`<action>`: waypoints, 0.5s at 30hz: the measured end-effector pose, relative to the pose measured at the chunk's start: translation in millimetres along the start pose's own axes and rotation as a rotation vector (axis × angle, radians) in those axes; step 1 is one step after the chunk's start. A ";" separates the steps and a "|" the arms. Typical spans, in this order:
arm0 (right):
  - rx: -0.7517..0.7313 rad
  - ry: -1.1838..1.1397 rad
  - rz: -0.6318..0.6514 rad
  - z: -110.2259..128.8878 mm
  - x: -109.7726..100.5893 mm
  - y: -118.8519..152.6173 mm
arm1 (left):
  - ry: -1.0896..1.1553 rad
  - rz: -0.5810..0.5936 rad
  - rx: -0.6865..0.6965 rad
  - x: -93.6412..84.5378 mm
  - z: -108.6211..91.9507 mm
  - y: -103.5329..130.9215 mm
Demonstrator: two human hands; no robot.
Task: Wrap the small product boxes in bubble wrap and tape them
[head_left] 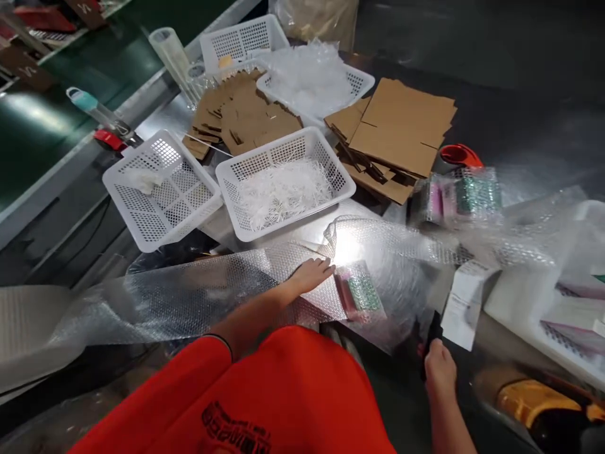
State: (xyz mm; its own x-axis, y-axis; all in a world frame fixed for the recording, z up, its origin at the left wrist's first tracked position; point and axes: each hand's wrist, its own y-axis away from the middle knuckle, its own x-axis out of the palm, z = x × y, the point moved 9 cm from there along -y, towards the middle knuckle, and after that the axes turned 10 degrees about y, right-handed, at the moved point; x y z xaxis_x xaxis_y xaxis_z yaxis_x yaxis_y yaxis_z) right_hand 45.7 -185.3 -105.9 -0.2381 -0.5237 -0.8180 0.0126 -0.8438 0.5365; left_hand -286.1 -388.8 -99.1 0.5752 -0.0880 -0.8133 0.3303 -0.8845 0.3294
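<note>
Left hand (309,276) flat on bubble wrap (241,274), fingers slightly spread; pink-green packet (361,291) just beside fingertips. Right hand (440,366) fingers curled around black tool (435,325). Wrap could slide or crease if only 1 palm anchors it lightly.

A shiny grey metal worktop (352,207) carries white perforated plastic baskets (278,153), a stack of flat brown cardboard pieces (401,129), a curved red plastic object (460,153) and a clear sheet of bubble wrap (255,271) along its near side.
</note>
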 end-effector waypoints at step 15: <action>-0.069 -0.009 -0.188 -15.1 -1.2 89.9 | -0.082 -0.158 -0.214 -52.4 27.8 9.6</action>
State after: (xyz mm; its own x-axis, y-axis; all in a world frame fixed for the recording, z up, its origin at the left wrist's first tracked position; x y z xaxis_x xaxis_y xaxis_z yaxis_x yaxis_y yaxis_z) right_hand 61.8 -262.3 -59.8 -0.2516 -0.3556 -0.9001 0.0340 -0.9327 0.3590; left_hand -333.8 -405.4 -66.6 0.4443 -0.0012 -0.8959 0.5671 -0.7738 0.2822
